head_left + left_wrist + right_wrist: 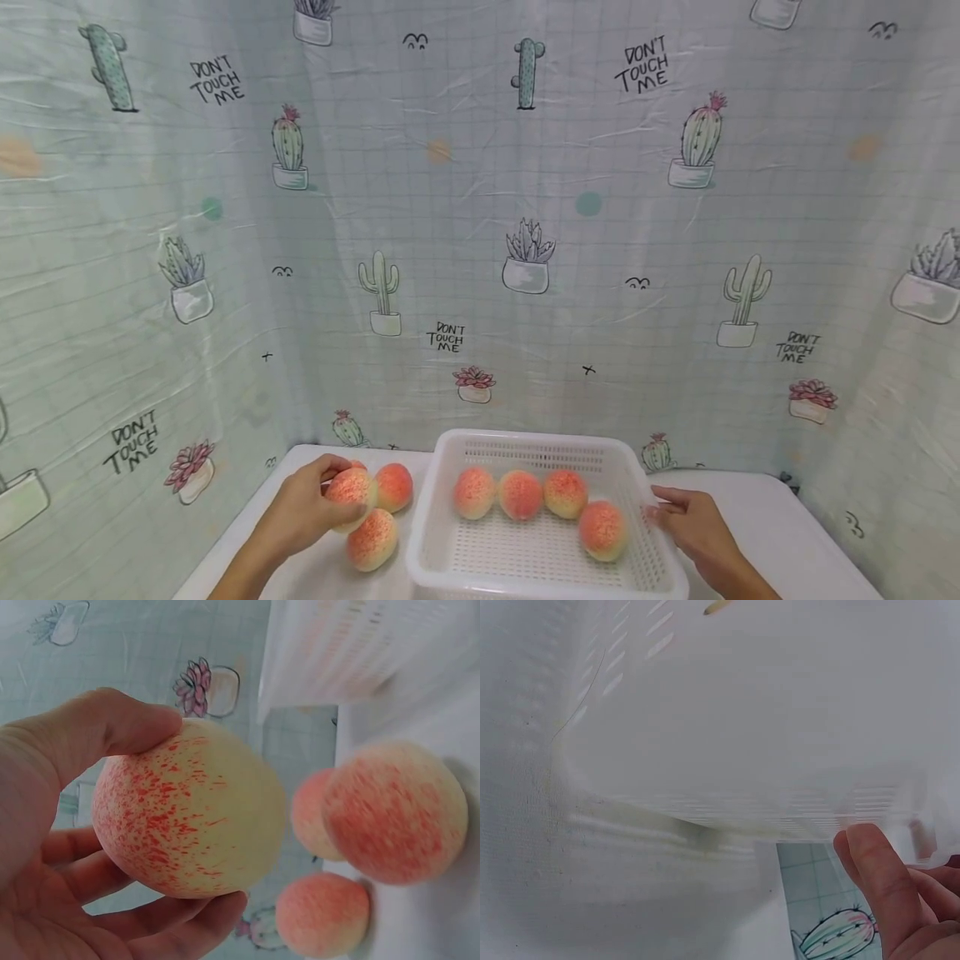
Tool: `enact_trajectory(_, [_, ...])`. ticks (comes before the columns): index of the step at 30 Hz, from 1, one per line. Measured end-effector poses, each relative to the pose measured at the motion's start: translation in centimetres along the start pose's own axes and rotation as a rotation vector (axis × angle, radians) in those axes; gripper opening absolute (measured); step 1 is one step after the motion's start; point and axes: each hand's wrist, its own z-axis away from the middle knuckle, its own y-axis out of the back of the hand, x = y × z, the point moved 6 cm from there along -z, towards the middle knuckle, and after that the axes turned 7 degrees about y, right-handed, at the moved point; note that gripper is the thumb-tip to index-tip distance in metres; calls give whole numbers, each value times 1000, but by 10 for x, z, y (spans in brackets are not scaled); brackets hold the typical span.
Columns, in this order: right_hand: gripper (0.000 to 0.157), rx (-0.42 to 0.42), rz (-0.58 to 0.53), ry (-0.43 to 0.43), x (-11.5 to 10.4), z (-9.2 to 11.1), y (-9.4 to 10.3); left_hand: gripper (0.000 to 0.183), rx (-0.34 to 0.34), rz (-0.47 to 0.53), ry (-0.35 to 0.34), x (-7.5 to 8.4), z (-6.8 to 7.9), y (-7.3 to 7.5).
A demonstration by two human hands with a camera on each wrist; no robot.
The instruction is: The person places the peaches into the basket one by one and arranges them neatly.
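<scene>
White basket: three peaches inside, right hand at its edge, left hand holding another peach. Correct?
Not three: the head view shows four peaches inside the white basket. The rest stands: right hand at its edge, left hand holding another peach.

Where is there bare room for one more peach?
In the basket, bare floor lies between the row of three peaches, the fourth peach and the near rim. The table is bare right of the right hand. Left of the basket is crowded: loose peaches, and the left hand holding another.
</scene>
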Motion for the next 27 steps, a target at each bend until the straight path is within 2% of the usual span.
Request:
enact_trajectory(8, [51, 12, 8, 2, 2, 0, 2, 66, -60, 64, -95, 41, 2, -13])
enact_trajectory(13, [51, 25, 15, 6, 2, -1, 2, 61, -94, 98, -139, 64, 0, -29])
enact_trajectory(17, [51, 32, 18, 9, 3, -1, 1, 56, -127, 113, -210, 81, -2, -42])
enact_trajectory(22, [51, 36, 10, 21, 4, -4, 0, 54, -198, 135, -289, 101, -2, -59])
enact_trajectory(27, [51, 42, -1, 27, 3, -4, -2, 53, -276, 141, -325, 117, -2, -79])
